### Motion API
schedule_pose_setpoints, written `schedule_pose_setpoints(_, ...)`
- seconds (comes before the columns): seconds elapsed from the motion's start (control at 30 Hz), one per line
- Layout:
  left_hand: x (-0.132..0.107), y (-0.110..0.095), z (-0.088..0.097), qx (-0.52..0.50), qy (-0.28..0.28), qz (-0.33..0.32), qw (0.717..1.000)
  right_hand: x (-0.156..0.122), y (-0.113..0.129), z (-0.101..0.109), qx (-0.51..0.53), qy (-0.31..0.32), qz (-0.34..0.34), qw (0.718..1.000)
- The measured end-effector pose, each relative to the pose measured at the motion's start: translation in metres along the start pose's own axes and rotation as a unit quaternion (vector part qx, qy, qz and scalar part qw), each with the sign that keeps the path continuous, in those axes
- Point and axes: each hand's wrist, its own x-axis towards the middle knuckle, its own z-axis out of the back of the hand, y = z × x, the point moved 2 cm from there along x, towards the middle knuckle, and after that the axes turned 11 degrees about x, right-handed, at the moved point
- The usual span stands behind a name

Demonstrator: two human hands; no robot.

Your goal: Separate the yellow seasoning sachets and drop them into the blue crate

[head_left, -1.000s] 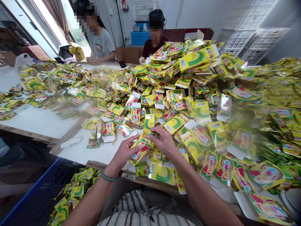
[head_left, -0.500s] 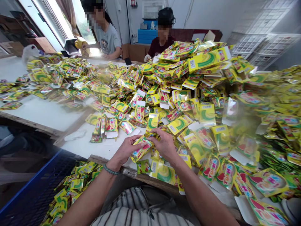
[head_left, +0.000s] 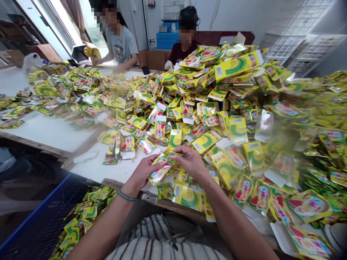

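My left hand and my right hand meet over the near edge of the white table. Together they grip one small yellow and green packet with a shiny face. The left fingers pinch its lower end, the right fingers pinch its top flap. A beaded bracelet sits on my left wrist. Right behind the hands rises a big heap of the same flat packets.
A blue crate with several packets in it stands below the table edge at my left. Two people sit at the far side of the table. White plastic crates are stacked at the back right.
The packet's top flap has been pulled up and out by my right fingers, and the packet has turned so its shiny face shows. The view shifted slightly.
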Motion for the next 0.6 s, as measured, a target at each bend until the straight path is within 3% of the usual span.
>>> schedule_pose_setpoints(0.1,-0.001,-0.002,-0.003,0.051,-0.013,-0.044,0.998,0.003,0.001,0.007,-0.045,-0.059,0.059,0.995)
schedule_pose_setpoints(0.17,-0.002,-0.003,-0.003,0.059,-0.024,-0.055,0.996,0.004,0.001,0.008,-0.067,-0.065,0.079,0.993)
schedule_pose_setpoints(0.37,-0.002,0.001,-0.003,0.034,-0.044,-0.036,0.998,0.002,-0.003,0.004,-0.091,0.004,0.012,0.996)
schedule_pose_setpoints(0.6,-0.001,0.0,-0.008,0.008,-0.045,-0.034,0.998,-0.005,0.009,-0.005,-0.069,0.153,-0.053,0.984)
